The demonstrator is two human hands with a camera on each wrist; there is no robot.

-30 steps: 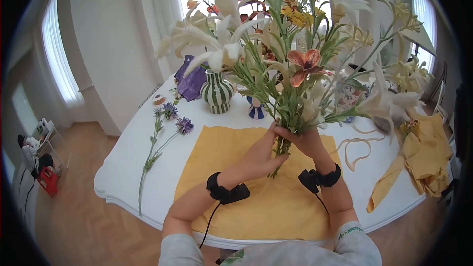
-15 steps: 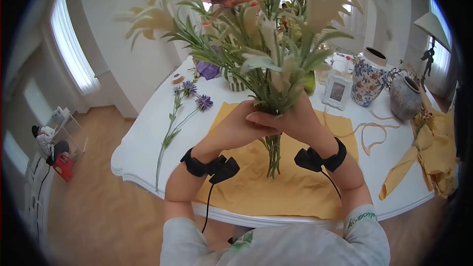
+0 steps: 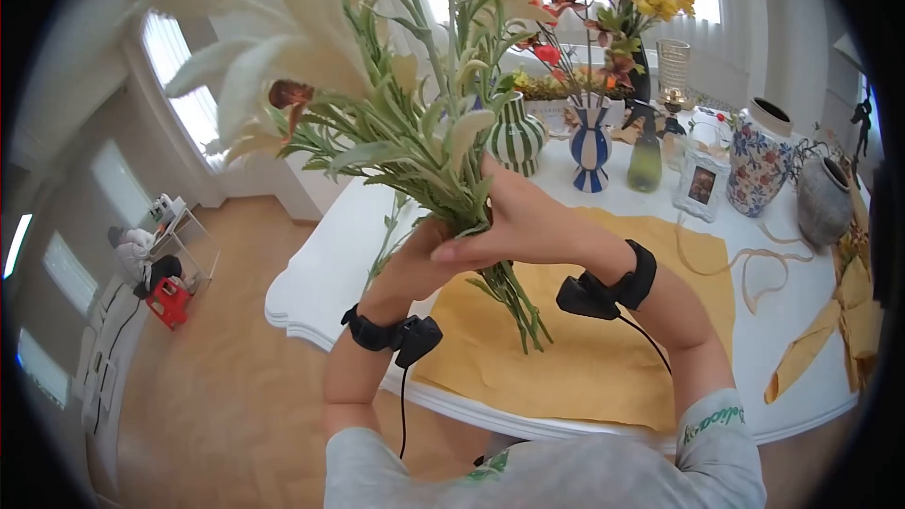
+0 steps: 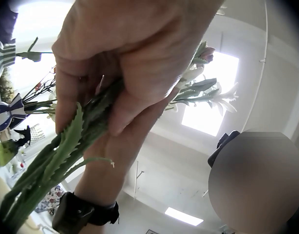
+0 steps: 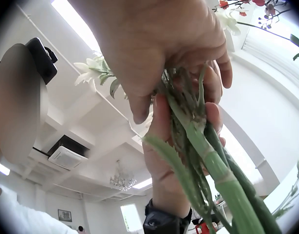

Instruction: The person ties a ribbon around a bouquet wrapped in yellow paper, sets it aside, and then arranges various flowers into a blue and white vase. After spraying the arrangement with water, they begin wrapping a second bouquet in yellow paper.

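Both hands hold a large bouquet of cream-white flowers [image 3: 292,47] and leafy green stems over the table, its heads leaning up to the left. My left hand [image 3: 412,264] curls round the stems at the binding point. Overlapping it from the right, my right hand [image 3: 528,221] also grips the bundle, thumb laid across the front. Bare stem ends [image 3: 518,306] stick out below, above a mustard-yellow sheet [image 3: 584,358]. In the left wrist view, fingers wrap the green stems [image 4: 57,151]. The right wrist view shows both hands around a thick green stem [image 5: 213,165].
Behind stand a green-striped vase [image 3: 517,137], a blue-striped vase [image 3: 591,155], a green bottle [image 3: 645,165], a white photo frame [image 3: 701,184], a floral vase [image 3: 757,160] and a grey pot [image 3: 823,203]. A beige ribbon [image 3: 754,269] lies right, near folded yellow wrapping [image 3: 806,349].
The bouquet has swung left and tipped over, its stem ends now pointing down right. Both hands shifted left with it, the right coming across the front. The head view has turned.
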